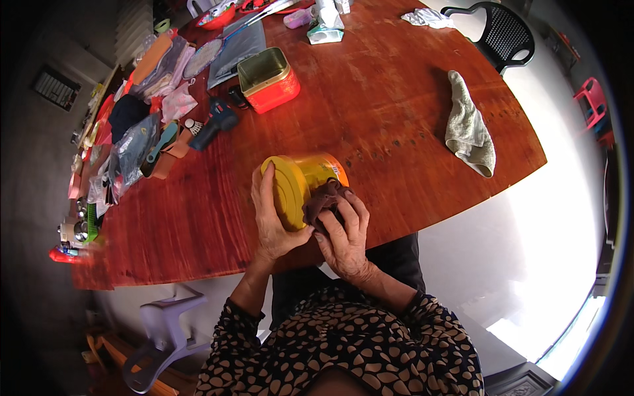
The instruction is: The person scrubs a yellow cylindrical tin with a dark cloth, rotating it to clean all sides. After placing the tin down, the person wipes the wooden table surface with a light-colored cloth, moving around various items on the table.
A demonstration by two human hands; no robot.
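Over the near edge of the table, a yellow canister (286, 193) is tipped on its side with its round end toward the left. My left hand (267, 221) grips that end, with the fingers along the rim and the thumb below. A dark brown cloth (322, 202) is bunched in my right hand (348, 239), which presses it against the canister's side. Part of the canister's side is hidden behind the cloth and fingers.
A red wooden table (389, 112) spreads out ahead. On it are a red square tin (271, 82), a cordless drill (214, 123), a grey-green towel (469, 129) and a tissue pack (325, 30). Folded cloths (162, 66) crowd the left side. A black chair (502, 36) stands far right.
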